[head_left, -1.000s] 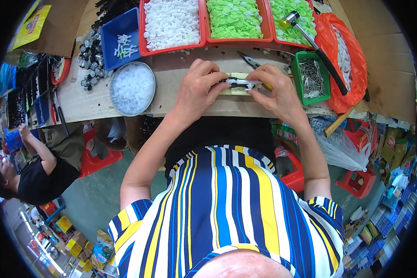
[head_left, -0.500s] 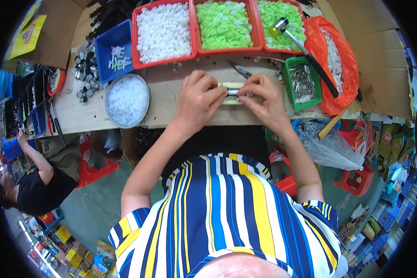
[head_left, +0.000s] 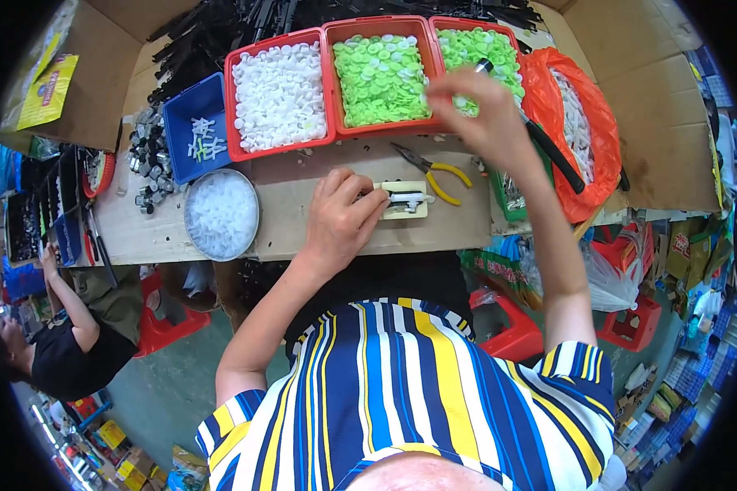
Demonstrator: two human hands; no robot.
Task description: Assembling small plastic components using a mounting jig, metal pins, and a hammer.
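My left hand (head_left: 341, 221) is closed, its thumb and fingertips pinched at the left end of a small dark rod-like part (head_left: 401, 197). That part lies in a cream-coloured block (head_left: 413, 210), with white and silvery pieces beside it. My right hand (head_left: 490, 114) is raised over the right red bin, somewhat blurred, its fingers seemingly apart with nothing visible in them. Beneath it lies a hammer (head_left: 555, 157) with a black handle; the hand hides part of its shaft. Right of the block are yellow-handled pliers (head_left: 438, 177), jaws pointing up and left.
Red bins hold white caps (head_left: 278, 98) and green discs (head_left: 381, 82). A blue bin (head_left: 182, 131) and a round dish of translucent pieces (head_left: 221, 214) stand left. A green box (head_left: 512, 200) and an orange bag (head_left: 610, 123) are right. Another person (head_left: 74, 344) works at far left.
My right hand has let go of the part at the block and moved up and right toward the hammer. The left hand stays at the block. The view has shifted slightly, uncovering the pliers.
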